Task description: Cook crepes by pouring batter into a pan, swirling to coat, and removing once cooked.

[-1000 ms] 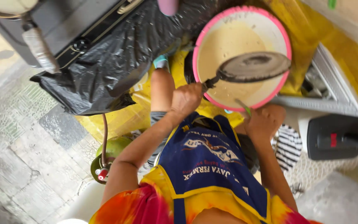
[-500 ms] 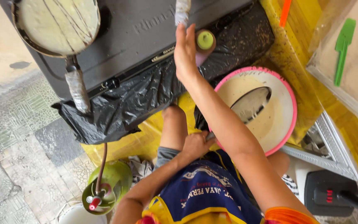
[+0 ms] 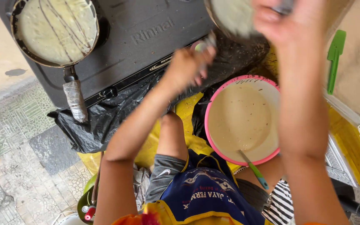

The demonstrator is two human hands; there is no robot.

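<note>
**Second pan up off the stove, batter side showing**

Right hand [image 3: 278, 21] first: grip wrapped shut around the handle end of the second pan [image 3: 230, 16], up at the stove's [image 3: 146, 41] far right corner. Pretty blurry, but fingers clearly curled over something dark there. Pan tilted, with a pale batter coat facing the camera.

Left hand [image 3: 188, 66] just in front of the stove's front edge, fingers bunched around something small with a bit of green and pink showing. Too smeared to tell whether that grip is really clamped or what's in it.

Going outward: first pan [image 3: 55, 29] sitting flat on the stove's left burner, pale round inside with dark drizzle lines across, wrapped handle poking toward the front edge. Black plastic sheet [image 3: 105, 121] under and in front of the stove. Pink-rimmed bowl [image 3: 207, 125] of batter in front of the stove's right half, green-handled spoon [image 3: 255, 171] leaning in it. Green spatula [image 3: 334, 58] off to the stove's right.

Best guess on the step: fresh batter coat on the second pan, not yet back on the heat. Next move probably calls for levelling it and landing it square on the right burner, without knocking the bowl.
</note>
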